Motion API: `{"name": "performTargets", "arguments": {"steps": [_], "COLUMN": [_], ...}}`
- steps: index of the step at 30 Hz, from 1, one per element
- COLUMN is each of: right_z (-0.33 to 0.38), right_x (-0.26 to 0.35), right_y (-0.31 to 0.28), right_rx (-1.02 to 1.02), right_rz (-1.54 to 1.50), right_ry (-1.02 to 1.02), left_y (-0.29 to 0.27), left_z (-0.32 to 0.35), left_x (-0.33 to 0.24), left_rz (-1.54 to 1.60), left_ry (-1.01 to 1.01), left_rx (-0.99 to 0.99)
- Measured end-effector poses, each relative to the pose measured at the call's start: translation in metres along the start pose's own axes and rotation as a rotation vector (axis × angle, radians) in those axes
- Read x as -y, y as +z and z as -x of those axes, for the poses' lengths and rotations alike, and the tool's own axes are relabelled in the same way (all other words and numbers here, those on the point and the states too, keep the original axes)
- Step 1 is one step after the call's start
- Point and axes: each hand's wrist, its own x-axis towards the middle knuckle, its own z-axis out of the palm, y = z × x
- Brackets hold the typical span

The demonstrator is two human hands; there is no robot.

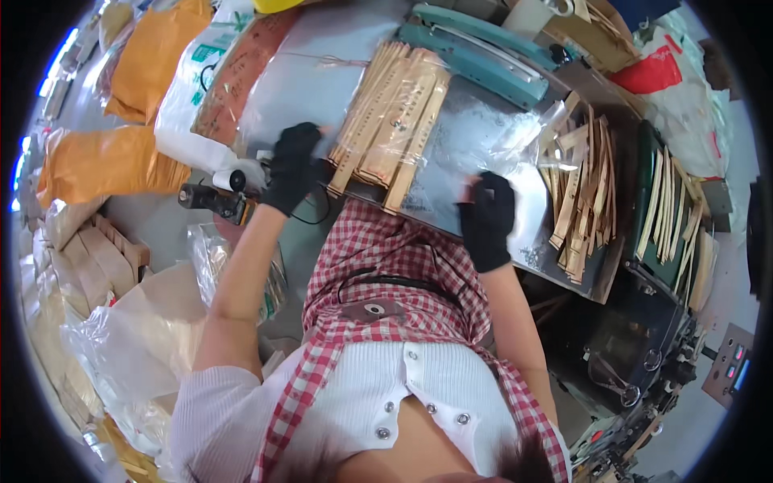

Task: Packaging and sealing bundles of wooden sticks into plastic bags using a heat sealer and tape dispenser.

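From my remote seat I start at the left, where orange sacks [121,161] and a white printed bag [193,88] lie beside the desk [282,97]. Just below them a small black tool with a white roller [213,193] sits at the desk's edge. My left hand [291,165], in a black glove, is curled and closed on the near left corner of a clear bag of wooden slats [394,121], pressing on the lower ends of the slats. That bundle lies tilted across the shiny metal desk top, its far end near the green sealing machine [475,52]. My right hand [487,221], also gloved in black, rests with fingers bent on loose clear plastic film [491,145] at the near right of the bundle; I cannot tell whether it pinches the film or only presses it flat. Further right, a pile of loose wooden slats [584,185] lies at the desk's end, and more slats [672,213] rest on a dark green tray.
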Motion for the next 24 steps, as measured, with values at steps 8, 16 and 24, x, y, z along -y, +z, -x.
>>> {"name": "performTargets", "arguments": {"steps": [8,16,24], "right_z": [0.005,0.118,-0.031], "right_x": [0.029,0.043,0.013], "right_y": [0.073,-0.017,-0.034], "right_rx": [0.198,0.561,0.107], "right_rz": [-0.309,-0.378,-0.331], "right_ry": [0.241,0.286,0.116], "left_y": [0.036,-0.036,-0.041], "left_z": [-0.014,0.117,-0.054], "left_x": [-0.071,-0.111,-0.089], "left_rz": [0.312,0.184,0.206], "left_ry": [0.057,-0.207,-0.022], "left_rx": [0.022,0.768,0.032]}}
